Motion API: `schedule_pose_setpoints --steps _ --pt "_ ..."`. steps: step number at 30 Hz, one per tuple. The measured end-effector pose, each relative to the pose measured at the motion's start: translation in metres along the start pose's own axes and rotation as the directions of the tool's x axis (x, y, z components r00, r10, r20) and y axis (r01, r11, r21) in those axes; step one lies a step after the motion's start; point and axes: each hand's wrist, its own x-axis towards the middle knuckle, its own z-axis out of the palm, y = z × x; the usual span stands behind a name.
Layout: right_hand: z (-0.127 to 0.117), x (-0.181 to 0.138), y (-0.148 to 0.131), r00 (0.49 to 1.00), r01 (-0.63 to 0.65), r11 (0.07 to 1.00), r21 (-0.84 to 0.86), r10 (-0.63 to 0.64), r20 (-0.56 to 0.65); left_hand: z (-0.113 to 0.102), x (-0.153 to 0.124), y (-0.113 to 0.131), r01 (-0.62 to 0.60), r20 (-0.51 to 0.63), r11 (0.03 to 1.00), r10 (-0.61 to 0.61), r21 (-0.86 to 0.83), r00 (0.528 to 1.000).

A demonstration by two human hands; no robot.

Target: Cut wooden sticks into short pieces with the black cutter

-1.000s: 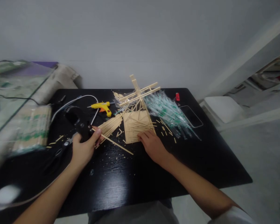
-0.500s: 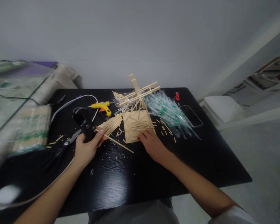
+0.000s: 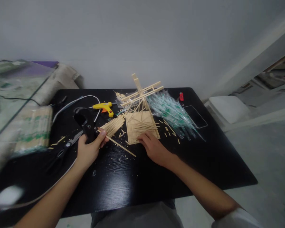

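My left hand (image 3: 91, 148) is closed, pinching one end of a thin wooden stick (image 3: 122, 147) between thumb and fingers. The stick slants down to the right over the table. A black curved tool (image 3: 85, 123) rises from the crook of this hand; its lower part is hidden, so I cannot tell whether it is gripped. My right hand (image 3: 154, 147) rests at the front of a flat wooden-stick panel (image 3: 133, 134), its fingers bent and pressed together. Loose sticks (image 3: 146, 126) lie across the panel by those fingertips. Behind it stands a crossed stick frame (image 3: 142, 93).
A yellow glue gun (image 3: 104, 107) and a fan of sticks (image 3: 115, 125) lie left of the panel. Scissors (image 3: 67, 145) are by my left wrist. Wrapped sticks (image 3: 171, 110) and a phone (image 3: 196, 116) lie right. A stick pack (image 3: 34, 129) is far left, amid cables.
My right hand has shifted slightly left along the panel's front edge. My left hand keeps the stick in nearly the same place.
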Motion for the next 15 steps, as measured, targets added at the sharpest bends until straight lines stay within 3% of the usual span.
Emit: schedule_pose_setpoints --steps 5,8,11,15 --pt "-0.002 0.001 -0.009 0.998 -0.038 0.957 0.288 0.048 -0.028 0.005 -0.003 0.008 -0.021 0.003 0.995 0.021 0.098 1.0" --pt "0.0 0.001 -0.009 0.997 -0.076 0.93 0.358 0.08 0.005 0.009 -0.005 0.024 -0.175 0.063 0.951 0.164 0.254 0.984" --pt "0.006 -0.001 -0.006 0.992 -0.117 0.894 0.433 0.126 0.008 0.018 -0.005 0.043 -0.362 0.179 0.846 0.315 0.392 0.932" --pt "0.017 -0.002 0.002 0.987 -0.125 0.819 0.56 0.159 -0.012 0.033 -0.004 0.058 -0.567 0.394 0.7 0.418 0.434 0.818"
